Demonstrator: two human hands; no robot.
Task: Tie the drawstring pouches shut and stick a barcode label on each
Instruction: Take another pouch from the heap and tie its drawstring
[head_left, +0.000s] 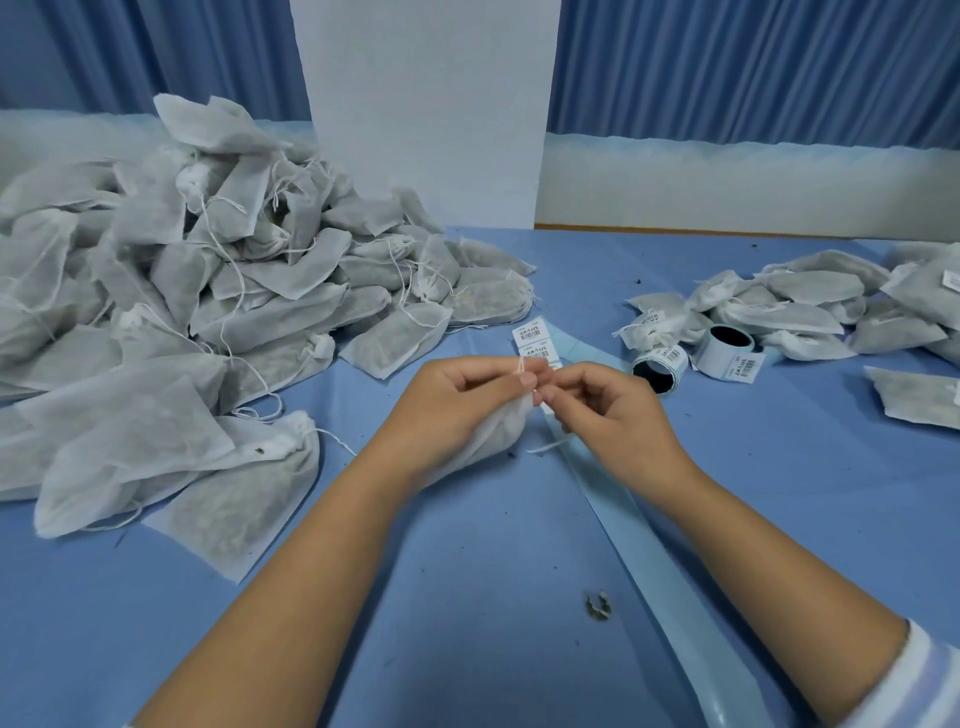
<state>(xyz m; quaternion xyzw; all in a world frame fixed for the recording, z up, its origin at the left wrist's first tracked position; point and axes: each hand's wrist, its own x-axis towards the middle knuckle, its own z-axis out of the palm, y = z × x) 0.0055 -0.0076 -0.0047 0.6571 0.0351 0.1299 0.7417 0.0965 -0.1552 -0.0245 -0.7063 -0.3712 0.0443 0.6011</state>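
My left hand (457, 400) grips a white filled drawstring pouch (498, 434) at its neck, over the middle of the blue table (467, 623). Thumb and forefinger pinch the white drawstring (521, 368) at the top. My right hand (608, 410) pinches the other end of the string close beside it, fingers curled. A loose string tail (548, 446) hangs below the pouch. A strip of barcode labels (531, 338) lies just behind my hands on its pale blue backing strip (649, 561), which runs toward the near right.
A big heap of untied pouches (182, 291) fills the left side. Labelled pouches (810, 306) lie in a pile at the right. Two label rolls (691, 356) stand between. A white board (426, 109) rises at the back. Herb crumbs (597, 605) dot the cloth.
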